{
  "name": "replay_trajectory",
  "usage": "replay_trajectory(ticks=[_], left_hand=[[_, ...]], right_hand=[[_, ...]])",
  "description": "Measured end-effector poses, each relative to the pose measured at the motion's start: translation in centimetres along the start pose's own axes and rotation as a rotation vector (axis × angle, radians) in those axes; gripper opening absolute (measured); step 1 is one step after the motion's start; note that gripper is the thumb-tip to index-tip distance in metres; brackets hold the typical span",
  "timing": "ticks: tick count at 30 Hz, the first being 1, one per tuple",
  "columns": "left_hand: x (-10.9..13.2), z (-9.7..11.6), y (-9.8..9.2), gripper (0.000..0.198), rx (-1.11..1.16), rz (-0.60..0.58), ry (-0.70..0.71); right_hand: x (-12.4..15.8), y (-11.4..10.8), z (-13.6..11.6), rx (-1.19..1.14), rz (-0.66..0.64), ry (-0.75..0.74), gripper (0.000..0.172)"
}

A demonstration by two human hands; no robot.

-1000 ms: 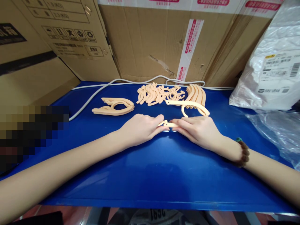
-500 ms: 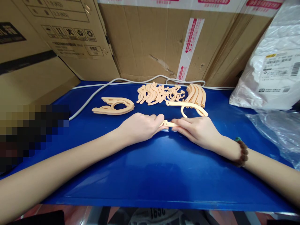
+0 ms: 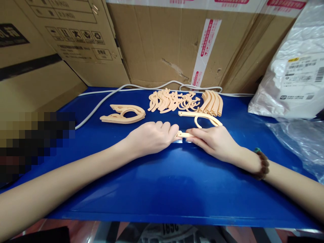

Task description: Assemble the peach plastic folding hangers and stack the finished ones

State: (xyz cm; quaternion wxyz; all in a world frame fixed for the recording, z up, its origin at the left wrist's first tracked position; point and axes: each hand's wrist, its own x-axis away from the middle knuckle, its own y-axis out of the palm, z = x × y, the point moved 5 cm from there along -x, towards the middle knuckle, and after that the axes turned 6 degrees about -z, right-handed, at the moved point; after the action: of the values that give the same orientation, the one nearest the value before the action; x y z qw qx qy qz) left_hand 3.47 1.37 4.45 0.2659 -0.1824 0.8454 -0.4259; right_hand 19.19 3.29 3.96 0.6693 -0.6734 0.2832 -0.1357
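My left hand (image 3: 153, 139) is closed in a fist around one side of a cream plastic folding hanger (image 3: 182, 134). My right hand (image 3: 211, 143) pinches the other side between thumb and fingers. A short jointed stretch of it shows in the gap between the hands, just above the table; the rest is hidden by my fingers. Behind my right hand, a cream curved arm (image 3: 197, 114) and a hook-like curve (image 3: 196, 122) stick up; I cannot tell whether they join the held piece. Folded hangers (image 3: 124, 114) lie beyond my left hand.
Several wavy and hooked cream pieces (image 3: 164, 101) and a row of curved arms (image 3: 212, 103) lie at the back of the blue table (image 3: 162, 189). A white cable (image 3: 101, 104) runs behind them. Cardboard boxes (image 3: 157, 44) stand behind, with a plastic mailer bag (image 3: 291, 74) at right.
Both hands keep their grip in nearly the same spot. My left fist has shifted slightly right, and the curved arm behind my right hand has moved a little left and down.
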Motion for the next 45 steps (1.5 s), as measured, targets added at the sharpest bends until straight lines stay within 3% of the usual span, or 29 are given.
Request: replay_trajectory(ticks=[9,19,29,45], left_hand=[[-0.03,-0.03,-0.08,0.043,0.027,-0.038,-0.018],[0.44,0.15,-0.56,0.036,-0.029,0.138,0.023],[0.29,-0.12,0.20,0.031,0.121,0.081,0.011],[0.37,-0.11,0.44,0.031,0.117,0.143,0.009]], right_hand=[[-0.11,0.46,0.38,-0.078,-0.076,0.045,0.045],[-0.04,0.43,0.17,-0.038,-0.045,0.003,0.042],[-0.05,0.43,0.04,0.078,-0.013,-0.018,0.044],[0.00,0.48,-0.13,0.125,0.009,-0.047,0.042]])
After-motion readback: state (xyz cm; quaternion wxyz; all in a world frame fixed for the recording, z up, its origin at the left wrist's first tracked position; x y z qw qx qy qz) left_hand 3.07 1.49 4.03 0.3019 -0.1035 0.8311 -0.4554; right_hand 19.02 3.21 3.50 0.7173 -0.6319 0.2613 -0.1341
